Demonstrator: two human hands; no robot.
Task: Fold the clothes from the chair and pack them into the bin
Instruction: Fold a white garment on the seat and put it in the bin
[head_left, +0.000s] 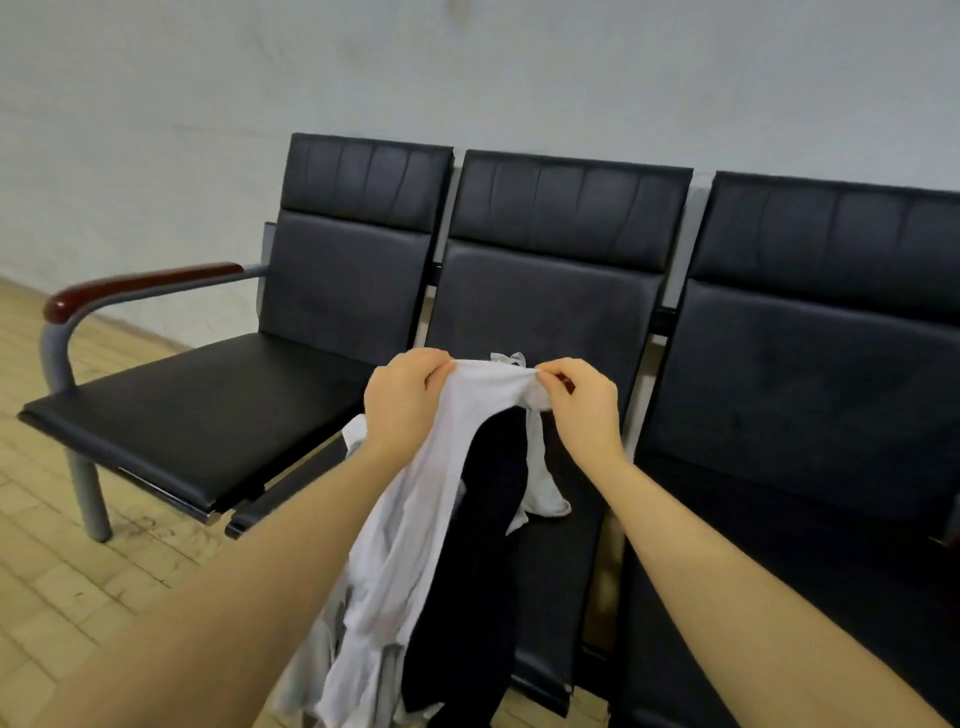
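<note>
At frame centre, your left hand (402, 397) and right hand (582, 402) each pinch a white garment (410, 525) above the black chair (550, 291).

I see 3 joined black chairs (545, 312) against a pale wall (208, 104); my left hand (402, 400) and right hand (582, 410) pinch 1 white garment (415, 519), dark cloth (478, 545) hanging beside it.

White garment (415, 519), black garment (483, 545), black chair (550, 291) with reddish-brown armrest (140, 286).
</note>
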